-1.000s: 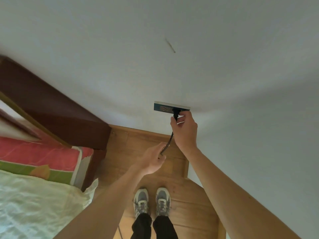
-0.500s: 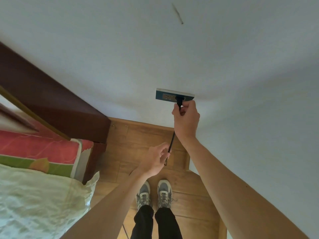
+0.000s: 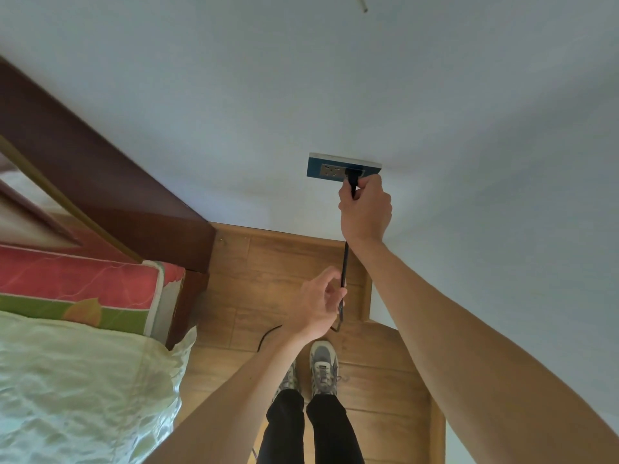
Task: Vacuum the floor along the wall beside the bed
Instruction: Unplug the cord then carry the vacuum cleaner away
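Observation:
A blue wall socket plate (image 3: 323, 169) sits low on the white wall (image 3: 301, 78). A black plug (image 3: 352, 177) is at the plate's right outlet, and my right hand (image 3: 365, 209) pinches it from below. The black power cord (image 3: 344, 266) drops from that hand to my left hand (image 3: 318, 304), which holds it loosely above the wooden floor (image 3: 268, 262). The cord then loops down across the floor boards. The vacuum cleaner itself is out of view.
The bed stands on the left: a dark wooden headboard (image 3: 100, 175), a red and green mattress (image 3: 83, 293) and a pale quilt (image 3: 73, 390). A wall corner juts out at the right (image 3: 371, 296). My own legs and grey shoes (image 3: 323, 366) stand on the floor strip.
The view has tilted down a little, so the socket sits lower in the picture. My left hand has slid slightly along the cord. My right hand stays at the plug.

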Tool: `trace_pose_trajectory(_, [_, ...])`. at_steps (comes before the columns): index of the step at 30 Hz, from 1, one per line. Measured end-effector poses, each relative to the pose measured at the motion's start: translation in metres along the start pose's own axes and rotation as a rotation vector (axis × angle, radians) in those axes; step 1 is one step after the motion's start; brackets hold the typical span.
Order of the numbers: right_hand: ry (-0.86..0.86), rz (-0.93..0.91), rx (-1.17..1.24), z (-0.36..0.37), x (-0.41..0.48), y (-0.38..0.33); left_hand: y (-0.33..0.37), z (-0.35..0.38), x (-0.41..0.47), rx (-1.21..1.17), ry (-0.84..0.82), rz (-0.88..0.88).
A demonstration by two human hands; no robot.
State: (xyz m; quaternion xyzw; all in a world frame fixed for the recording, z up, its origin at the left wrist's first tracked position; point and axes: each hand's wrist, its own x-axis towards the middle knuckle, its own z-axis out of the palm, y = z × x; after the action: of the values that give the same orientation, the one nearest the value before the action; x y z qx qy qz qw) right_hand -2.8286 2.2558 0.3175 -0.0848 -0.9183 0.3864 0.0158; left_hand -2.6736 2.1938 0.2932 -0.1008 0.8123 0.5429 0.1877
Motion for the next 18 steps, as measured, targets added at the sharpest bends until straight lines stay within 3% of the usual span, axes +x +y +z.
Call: trace_pose_trajectory(18, [-0.074,0.000,0.022,-0.006,0.000,-0.004,0.009,-0.019,-0.018,-0.250,-0.087,-0.120])
